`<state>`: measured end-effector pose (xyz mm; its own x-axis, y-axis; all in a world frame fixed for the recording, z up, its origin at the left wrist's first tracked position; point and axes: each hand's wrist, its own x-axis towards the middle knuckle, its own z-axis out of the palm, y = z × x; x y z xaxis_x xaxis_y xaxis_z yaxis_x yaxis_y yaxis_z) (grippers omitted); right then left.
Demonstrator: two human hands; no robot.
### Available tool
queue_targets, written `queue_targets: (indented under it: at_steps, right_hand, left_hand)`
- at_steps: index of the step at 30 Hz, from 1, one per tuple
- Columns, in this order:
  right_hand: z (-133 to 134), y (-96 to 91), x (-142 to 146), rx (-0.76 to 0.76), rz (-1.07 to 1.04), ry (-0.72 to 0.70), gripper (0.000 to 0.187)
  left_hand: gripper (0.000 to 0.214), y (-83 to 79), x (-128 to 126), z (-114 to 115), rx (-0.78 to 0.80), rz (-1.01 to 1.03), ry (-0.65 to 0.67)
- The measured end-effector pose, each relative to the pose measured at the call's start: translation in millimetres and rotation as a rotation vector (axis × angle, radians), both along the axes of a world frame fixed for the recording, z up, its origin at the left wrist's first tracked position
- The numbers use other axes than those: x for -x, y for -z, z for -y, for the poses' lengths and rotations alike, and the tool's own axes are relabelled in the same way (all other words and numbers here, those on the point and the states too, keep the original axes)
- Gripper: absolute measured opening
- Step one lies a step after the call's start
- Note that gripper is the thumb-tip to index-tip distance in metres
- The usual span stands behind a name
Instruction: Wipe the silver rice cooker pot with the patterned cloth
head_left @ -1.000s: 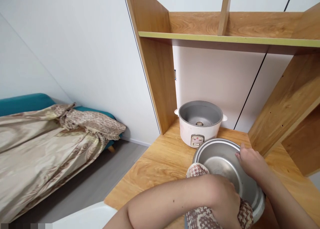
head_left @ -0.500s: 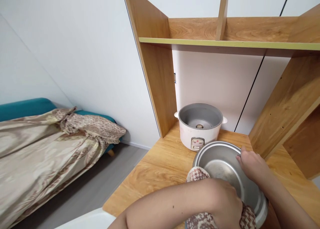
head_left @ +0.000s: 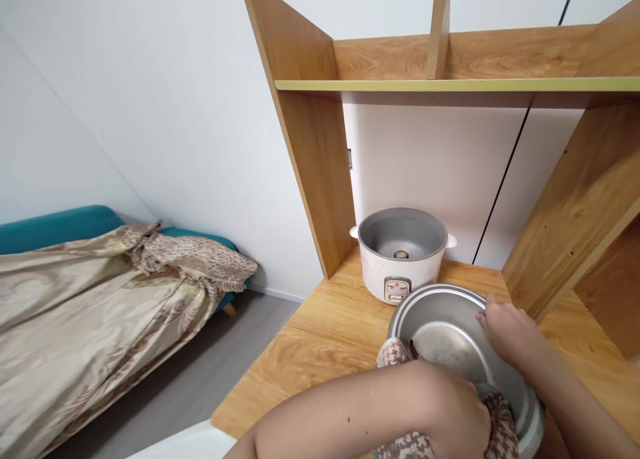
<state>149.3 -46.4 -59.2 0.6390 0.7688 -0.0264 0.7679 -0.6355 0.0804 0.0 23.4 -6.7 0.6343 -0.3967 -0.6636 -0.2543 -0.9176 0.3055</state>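
A silver inner pot point(head_left: 443, 325) from a rice cooker is tilted toward me over the wooden desk. My right hand point(head_left: 510, 322) grips its far right rim, thumb on the inner side. My left hand point(head_left: 457, 412) is closed on a brown-and-white patterned cloth point(head_left: 503, 425) at the pot's near inner side; most of its fingers are hidden from me. Part of the cloth hangs over the left rim. Just behind the pot stands the white rice cooker body point(head_left: 400, 265), lidless, its grey inside and round heating base showing.
Wooden shelving point(head_left: 450, 85) rises over the desk point(head_left: 290, 359), with upright panels on both sides. At the left is a teal sofa point(head_left: 85, 219) draped with a beige patterned cover point(head_left: 100, 332). A white curved edge point(head_left: 185, 442) shows at the bottom.
My left hand has shifted slightly with the cloth inside the pot, and a dark red bit of it now shows by the left rim. My right hand keeps its grip; the view moved slightly.
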Motion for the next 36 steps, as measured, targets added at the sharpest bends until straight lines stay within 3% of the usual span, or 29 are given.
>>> queue_targets:
  at_steps: [8, 15, 23, 31, 36]
  right_hand:
    - [0, 5.4, -4, -0.004, 0.013, 0.005, 0.016]
    - [0, 8.1, -6, 0.004, 0.024, -0.004, 0.017]
    - [0, 7.0, -5, 0.005, 0.023, -0.013, 0.017]
    - [-1, 6.6, -6, 0.009, 0.02, -0.011, 0.019]
    - [-1, 6.6, -6, 0.01, 0.023, -0.011, 0.019]
  left_hand:
    - [0.04, 1.4, 0, 0, 0.011, 0.023, -0.034]
    - [0.057, -9.0, 2, 2, -0.071, -0.032, -0.036]
    - [0.057, -4.3, 0, 0, -0.019, -0.021, 0.028]
    - [0.052, -13.7, -1, 2, -0.041, -0.057, 0.016]
    - [0.058, -4.7, 0, 0, -0.037, -0.007, -0.078]
